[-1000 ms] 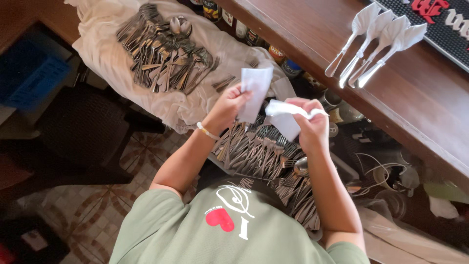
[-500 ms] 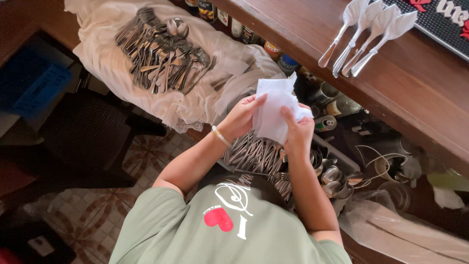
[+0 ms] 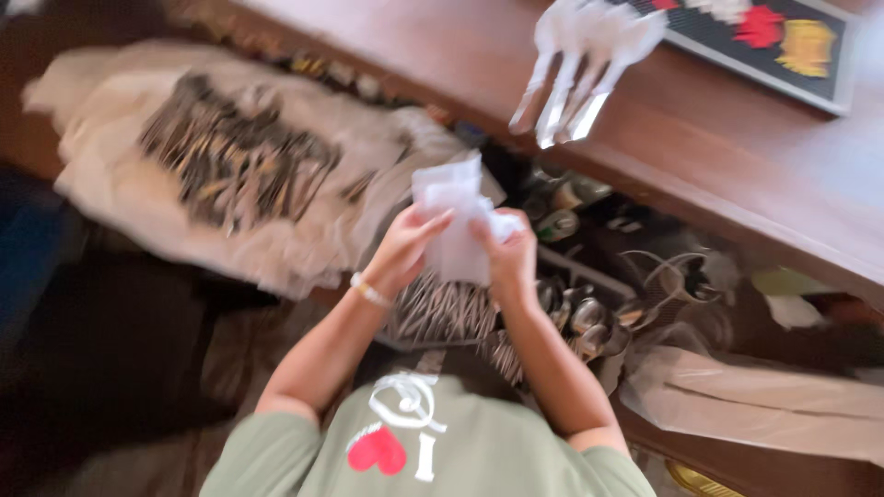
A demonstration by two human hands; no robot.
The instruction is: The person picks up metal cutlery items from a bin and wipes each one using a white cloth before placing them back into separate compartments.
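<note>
Napkin, white, soft and crumpled: held upright in both hands, in the air just in front of the worktop edge and above a tray of cutlery.

Head view, the only one; the frame is motion-blurred, so fine detail is uncertain.

1. Left hand: grip closed on the napkin's left edge, fingers curled over the fabric; a pale bracelet sits on the wrist.
2. Right hand: grip closed on the napkin's right side, with a bunched fold showing above the knuckles. Whether anything lies wrapped inside the napkin cannot be told.
3. Cutlery tray: directly below the napkin, filled with closely packed metal pieces; more spoons and rounded metal items lie just right of it, under the worktop.
4. Wrapped cutlery bundles: several pieces rolled in white napkins, lying side by side on the worktop, up and right of the held napkin, handles pointing toward the person.
5. Dark mat: on the worktop, beyond the bundles, with red and yellow patches.
6. Cream cloth: spread well to the left of the napkin, carrying a loose heap of cutlery.
7. Bottles: stored under the worktop edge, just right of the napkin; blurred.
8. Green shirt: worn by the person, below the napkin.
</note>
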